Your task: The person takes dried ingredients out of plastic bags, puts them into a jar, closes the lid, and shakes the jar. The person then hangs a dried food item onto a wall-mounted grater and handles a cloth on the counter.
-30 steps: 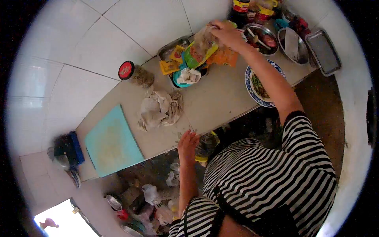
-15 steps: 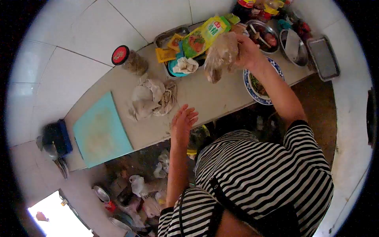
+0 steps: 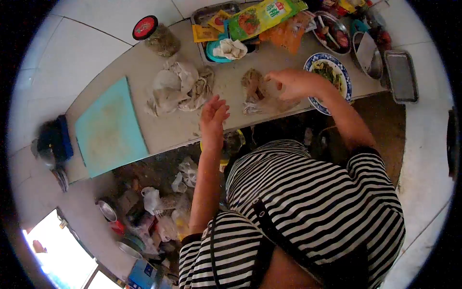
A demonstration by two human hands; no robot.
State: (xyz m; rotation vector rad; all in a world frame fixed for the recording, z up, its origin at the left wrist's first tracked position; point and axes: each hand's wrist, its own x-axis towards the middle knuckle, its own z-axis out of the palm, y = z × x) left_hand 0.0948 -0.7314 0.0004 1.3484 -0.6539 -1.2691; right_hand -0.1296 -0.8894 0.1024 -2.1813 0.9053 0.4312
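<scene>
A clear plastic bag with brown contents [image 3: 255, 89] lies near the front edge of the counter. Over its right end is my right hand [image 3: 301, 84], fingers apart and pointing left, with the loose part of the bag below them. My left hand [image 3: 214, 115] hovers at the counter's front edge, empty, its fingers spread a little. Just left of it rests a crumpled greyish cloth [image 3: 178, 86]. A blue-rimmed plate [image 3: 347, 82] of green food stands behind my right wrist, partly covered by the forearm.
A turquoise cutting board [image 3: 110, 127] lies at the left. Along the back are a red-lidded jar [image 3: 163, 41], a green and yellow seasoning packet [image 3: 264, 19], an orange bag [image 3: 286, 36] and metal bowls [image 3: 332, 31]. An upright metal tray [image 3: 402, 77] is far right; plastic bags litter the floor.
My right hand has brought the plastic bag down from in front of the seasoning packet onto the counter, and its fingers have come apart. The orange bag is uncovered. The view has shifted slightly.
</scene>
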